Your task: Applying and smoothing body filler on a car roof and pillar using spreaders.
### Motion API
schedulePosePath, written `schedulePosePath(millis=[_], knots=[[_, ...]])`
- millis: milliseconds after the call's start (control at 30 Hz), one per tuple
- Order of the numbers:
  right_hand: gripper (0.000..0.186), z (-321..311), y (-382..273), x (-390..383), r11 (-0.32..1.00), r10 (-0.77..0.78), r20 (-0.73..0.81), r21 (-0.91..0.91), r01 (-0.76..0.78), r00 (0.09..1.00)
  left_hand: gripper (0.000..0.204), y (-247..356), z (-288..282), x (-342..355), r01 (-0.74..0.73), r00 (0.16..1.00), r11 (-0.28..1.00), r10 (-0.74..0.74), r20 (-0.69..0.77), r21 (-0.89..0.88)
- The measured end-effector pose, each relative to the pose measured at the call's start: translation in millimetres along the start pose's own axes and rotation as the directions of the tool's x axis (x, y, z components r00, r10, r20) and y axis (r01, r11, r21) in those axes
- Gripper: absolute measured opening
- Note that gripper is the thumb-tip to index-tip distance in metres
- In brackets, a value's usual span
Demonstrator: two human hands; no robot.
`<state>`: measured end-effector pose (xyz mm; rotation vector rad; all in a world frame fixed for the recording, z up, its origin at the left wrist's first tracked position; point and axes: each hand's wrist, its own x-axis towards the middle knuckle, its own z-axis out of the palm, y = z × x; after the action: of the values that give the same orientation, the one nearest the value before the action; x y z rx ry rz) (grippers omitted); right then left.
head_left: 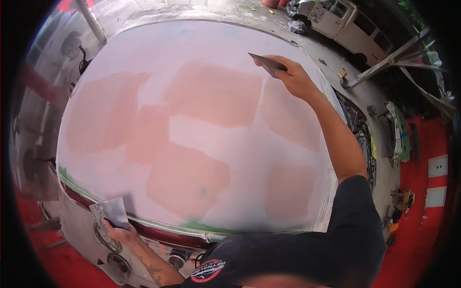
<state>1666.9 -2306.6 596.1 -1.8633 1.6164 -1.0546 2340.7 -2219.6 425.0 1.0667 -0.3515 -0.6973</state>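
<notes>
In front of me spreads a pale car roof with several smooth pinkish filler patches. My right hand reaches over the far right part of the roof, its fingers closed on a thin dark filler spreader. That blade is tilted, and I cannot tell whether it touches the surface. At the near left edge, my left hand grips a flat grey mixing plate, marked with pale smears along one side. Green areas show along the roof's near edge.
A white van is parked at the far right beyond a metal post. The car's open engine bay lies right of the roof. A red wall and a green-and-white panel stand farther right. Another post rises far left.
</notes>
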Motion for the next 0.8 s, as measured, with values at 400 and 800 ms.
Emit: schedulePosePath(millis=[400, 800], knots=[[0.058, 108, 108, 213, 0.65, -0.105, 0.34, -0.687, 0.323, 0.934, 0.049, -4, -9, 0, -0.063, 0.994, 0.992, 0.072, -0.086, 0.109], [0.066, 85, 124, 210, 0.714, -0.126, 0.372, -0.609, 0.344, 0.92, 0.055, 3, -21, 4, -0.041, 0.993, 0.979, 0.063, -0.104, 0.198]])
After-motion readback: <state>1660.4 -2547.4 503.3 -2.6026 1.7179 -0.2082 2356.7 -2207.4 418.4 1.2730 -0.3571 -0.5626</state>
